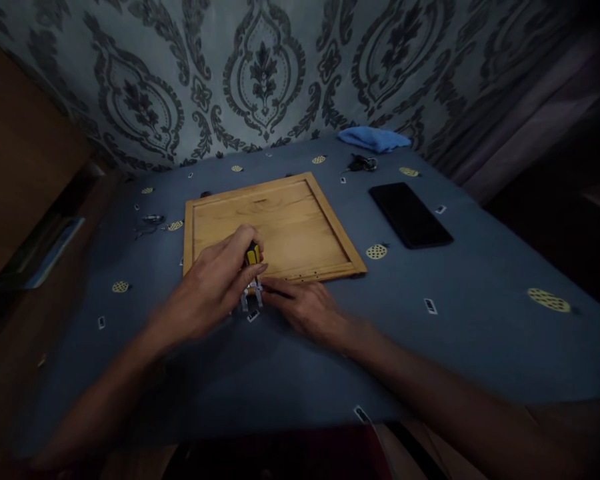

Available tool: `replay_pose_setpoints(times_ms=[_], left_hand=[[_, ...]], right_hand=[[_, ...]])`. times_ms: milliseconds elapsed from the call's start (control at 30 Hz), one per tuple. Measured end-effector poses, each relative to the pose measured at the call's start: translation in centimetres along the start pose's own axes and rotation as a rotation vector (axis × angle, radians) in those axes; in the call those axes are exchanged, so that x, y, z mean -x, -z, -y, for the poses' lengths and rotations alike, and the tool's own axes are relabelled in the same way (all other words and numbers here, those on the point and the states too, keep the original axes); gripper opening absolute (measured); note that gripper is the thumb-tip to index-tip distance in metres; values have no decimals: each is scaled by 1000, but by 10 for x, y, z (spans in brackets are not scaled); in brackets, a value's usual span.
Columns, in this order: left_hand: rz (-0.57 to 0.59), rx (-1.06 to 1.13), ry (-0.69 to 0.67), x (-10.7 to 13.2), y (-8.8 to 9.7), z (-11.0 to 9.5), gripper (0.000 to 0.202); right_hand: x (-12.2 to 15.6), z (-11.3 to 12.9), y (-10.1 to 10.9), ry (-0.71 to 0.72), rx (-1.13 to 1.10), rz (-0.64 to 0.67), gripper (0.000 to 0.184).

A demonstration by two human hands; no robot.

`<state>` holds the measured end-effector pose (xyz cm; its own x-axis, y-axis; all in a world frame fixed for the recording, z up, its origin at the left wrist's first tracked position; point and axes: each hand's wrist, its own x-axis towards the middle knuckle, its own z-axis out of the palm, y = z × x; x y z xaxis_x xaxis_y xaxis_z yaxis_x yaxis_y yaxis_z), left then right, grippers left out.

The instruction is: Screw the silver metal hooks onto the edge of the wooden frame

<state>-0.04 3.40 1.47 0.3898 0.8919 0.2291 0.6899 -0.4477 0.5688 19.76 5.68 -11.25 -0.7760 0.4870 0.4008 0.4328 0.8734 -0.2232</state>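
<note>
My left hand (217, 270) is closed around the black-and-yellow handle of a screwdriver (253, 254), held upright with its shaft pointing down. Below it, a metal hinge (253, 293) sits at the near edge of a framed wooden panel (280, 223), its two arms sticking out toward me. My right hand (310, 310) comes in low from the right, its fingertips at the side of the hinge by the panel's edge. Small dark holes show along that edge. The screwdriver's tip is too small to make out.
A black phone (410, 215) lies to the right of the panel. Behind it are keys (363, 163) and a folded blue cloth (375, 139) near the patterned wall. Small metal parts (151, 220) lie on the left. Brown furniture (25, 147) borders the table's left side.
</note>
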Motion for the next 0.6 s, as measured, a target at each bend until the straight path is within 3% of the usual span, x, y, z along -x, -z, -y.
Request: replay_pose_setpoints(times_ms=[433,600], left_hand=[[98,-8,-82,-2,9,8,7],[-42,-1,-60,0,20,8,7]], right_hand=[[1,-1,-1,10,25,-13,43],[1,-1,-1,1,7,-4,42]])
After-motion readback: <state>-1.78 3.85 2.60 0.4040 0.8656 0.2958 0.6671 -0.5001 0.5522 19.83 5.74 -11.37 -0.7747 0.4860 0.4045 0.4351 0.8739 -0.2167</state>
